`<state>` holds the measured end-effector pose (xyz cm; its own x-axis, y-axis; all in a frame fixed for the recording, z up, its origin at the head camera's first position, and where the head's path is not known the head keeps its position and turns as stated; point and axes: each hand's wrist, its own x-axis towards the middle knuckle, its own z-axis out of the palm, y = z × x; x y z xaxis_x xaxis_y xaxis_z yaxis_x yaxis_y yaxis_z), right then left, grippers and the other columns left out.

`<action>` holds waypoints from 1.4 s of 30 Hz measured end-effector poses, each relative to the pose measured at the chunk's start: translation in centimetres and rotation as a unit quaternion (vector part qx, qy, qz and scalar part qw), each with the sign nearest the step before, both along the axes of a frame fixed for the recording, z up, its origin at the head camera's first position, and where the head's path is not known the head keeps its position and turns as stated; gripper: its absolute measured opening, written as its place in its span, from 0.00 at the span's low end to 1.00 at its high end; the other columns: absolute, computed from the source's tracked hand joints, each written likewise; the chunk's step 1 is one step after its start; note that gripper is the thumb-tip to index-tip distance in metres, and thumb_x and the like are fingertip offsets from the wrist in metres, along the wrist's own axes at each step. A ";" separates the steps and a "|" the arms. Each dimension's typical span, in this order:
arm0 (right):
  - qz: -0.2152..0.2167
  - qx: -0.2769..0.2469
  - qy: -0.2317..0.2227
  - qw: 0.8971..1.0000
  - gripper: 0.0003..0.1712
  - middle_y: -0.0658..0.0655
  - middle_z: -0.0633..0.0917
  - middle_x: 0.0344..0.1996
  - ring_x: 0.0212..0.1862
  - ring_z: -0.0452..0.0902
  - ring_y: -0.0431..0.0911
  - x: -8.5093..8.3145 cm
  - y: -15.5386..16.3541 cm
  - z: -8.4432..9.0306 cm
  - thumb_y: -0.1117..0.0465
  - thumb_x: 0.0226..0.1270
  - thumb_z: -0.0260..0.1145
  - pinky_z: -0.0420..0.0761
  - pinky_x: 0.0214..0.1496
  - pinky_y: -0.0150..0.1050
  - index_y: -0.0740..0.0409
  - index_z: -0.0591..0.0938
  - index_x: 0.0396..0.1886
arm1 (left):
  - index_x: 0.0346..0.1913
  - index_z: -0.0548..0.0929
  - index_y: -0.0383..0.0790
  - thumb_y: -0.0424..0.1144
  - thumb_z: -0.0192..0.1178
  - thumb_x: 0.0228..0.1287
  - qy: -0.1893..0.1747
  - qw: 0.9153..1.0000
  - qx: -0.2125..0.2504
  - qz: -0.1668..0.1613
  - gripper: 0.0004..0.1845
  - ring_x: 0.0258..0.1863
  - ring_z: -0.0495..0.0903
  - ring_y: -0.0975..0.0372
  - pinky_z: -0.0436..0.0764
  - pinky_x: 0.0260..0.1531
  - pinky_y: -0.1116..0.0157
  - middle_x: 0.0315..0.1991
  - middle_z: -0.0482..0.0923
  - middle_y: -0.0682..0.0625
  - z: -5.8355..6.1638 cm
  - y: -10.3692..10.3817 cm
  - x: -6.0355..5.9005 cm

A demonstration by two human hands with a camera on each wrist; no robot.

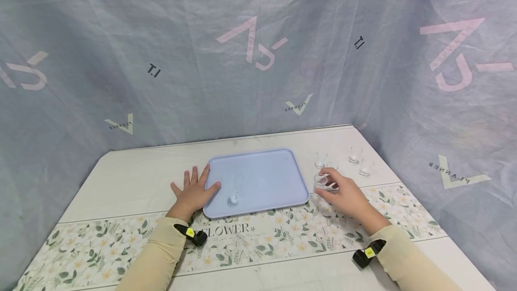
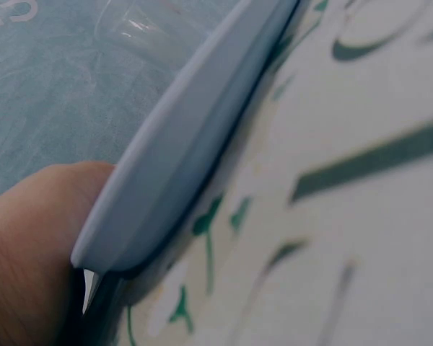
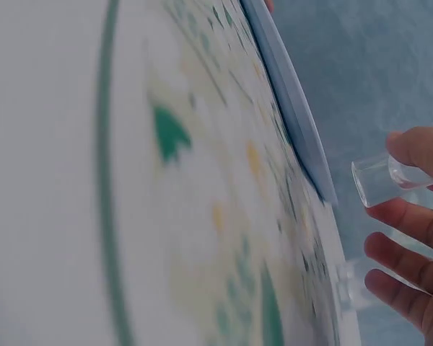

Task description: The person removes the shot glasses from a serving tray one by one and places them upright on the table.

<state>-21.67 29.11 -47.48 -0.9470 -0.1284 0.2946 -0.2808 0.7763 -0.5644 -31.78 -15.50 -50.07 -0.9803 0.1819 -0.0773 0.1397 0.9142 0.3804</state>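
A small clear glass (image 1: pixel 320 182) is pinched between the thumb and fingers of my right hand (image 1: pixel 341 193), just off the right edge of a light blue tray (image 1: pixel 262 174). The right wrist view shows this glass (image 3: pixel 375 182) between thumb and index finger, held off the table, with the other fingers loosely bent. My left hand (image 1: pixel 194 196) rests with spread fingers at the tray's left edge, its thumb reaching over the rim. Another clear glass (image 1: pixel 234 198) stands on the tray near its front left part, close to that thumb.
Behind my right hand are more clear glasses, one (image 1: pixel 321 160) near the tray and two farther right (image 1: pixel 354 155). A floral runner band (image 1: pixel 299 232) crosses the white table. Grey-blue printed cloth (image 1: pixel 258 57) walls in the back and sides.
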 end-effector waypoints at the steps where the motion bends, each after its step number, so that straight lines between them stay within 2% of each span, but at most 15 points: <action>1: -0.002 -0.002 0.004 1.000 0.27 0.56 0.87 0.43 0.42 0.84 0.54 0.1 0.3 0.0 0.51 0.66 0.73 0.83 0.45 0.53 0.49 0.75 0.61 | 0.83 0.43 0.50 0.72 0.41 0.71 -0.001 1.000 0.002 0.000 0.48 0.78 0.27 0.36 0.22 0.61 0.26 0.81 0.33 0.33 0.0 0.0 0.0; 7: -0.030 -0.002 0.013 0.999 0.26 0.59 0.87 0.42 0.43 0.84 0.56 0.8 2.4 -0.2 0.52 0.66 0.74 0.83 0.46 0.55 0.50 0.76 0.61 | 0.83 0.43 0.50 0.73 0.40 0.70 -0.004 1.000 0.011 -0.001 0.49 0.78 0.26 0.37 0.19 0.61 0.27 0.81 0.32 0.33 -0.3 -0.1 -0.2; 16: -0.088 -0.009 -0.005 0.996 0.28 0.63 0.86 0.48 0.56 0.78 0.66 1.8 5.8 -0.4 0.48 0.68 0.71 0.75 0.51 0.64 0.52 0.74 0.62 | 0.83 0.42 0.51 0.74 0.39 0.70 -0.003 1.000 -0.002 0.001 0.49 0.78 0.28 0.36 0.21 0.61 0.26 0.81 0.32 0.34 -0.6 -0.1 -0.4; 24: -0.133 -0.016 0.027 0.991 0.28 0.68 0.85 0.48 0.53 0.79 0.66 2.1 8.6 -0.5 0.51 0.67 0.73 0.75 0.48 0.63 0.57 0.74 0.60 | 0.83 0.41 0.52 0.74 0.38 0.70 -0.006 1.000 -0.006 -0.001 0.48 0.78 0.26 0.37 0.21 0.61 0.26 0.81 0.30 0.34 -0.6 -0.1 -0.5; 29: -0.169 -0.007 0.016 0.985 0.29 0.69 0.84 0.48 0.52 0.78 0.66 2.3 9.8 -0.5 0.48 0.68 0.71 0.73 0.45 0.60 0.57 0.74 0.61 | 0.83 0.41 0.52 0.75 0.37 0.70 -0.009 1.000 -0.005 -0.001 0.49 0.78 0.26 0.37 0.20 0.60 0.26 0.81 0.30 0.34 -0.5 -0.2 -0.4; 34: -0.197 -0.008 -0.013 0.980 0.33 0.71 0.81 0.50 0.50 0.77 0.65 2.4 10.7 -0.5 0.44 0.70 0.67 0.73 0.43 0.56 0.59 0.71 0.64 | 0.83 0.41 0.52 0.75 0.37 0.70 -0.012 1.000 -0.004 -0.001 0.49 0.78 0.25 0.37 0.19 0.60 0.27 0.81 0.30 0.34 -0.5 -0.2 -0.4; 37: -0.208 -0.011 -0.024 0.978 0.34 0.72 0.80 0.51 0.49 0.77 0.66 2.5 11.0 -0.5 0.43 0.70 0.66 0.73 0.43 0.56 0.60 0.70 0.64 | 0.83 0.41 0.51 0.74 0.38 0.70 -0.013 1.000 -0.003 0.000 0.48 0.78 0.25 0.36 0.18 0.60 0.27 0.81 0.29 0.34 -0.5 -0.2 -0.4; 42: -0.219 -0.002 -0.018 0.975 0.32 0.73 0.81 0.50 0.50 0.76 0.66 2.4 11.5 -0.8 0.45 0.70 0.67 0.71 0.45 0.59 0.61 0.71 0.63 | 0.83 0.40 0.52 0.75 0.37 0.70 -0.014 1.000 -0.004 -0.001 0.48 0.78 0.25 0.37 0.17 0.60 0.27 0.81 0.29 0.34 -0.3 -0.1 -0.4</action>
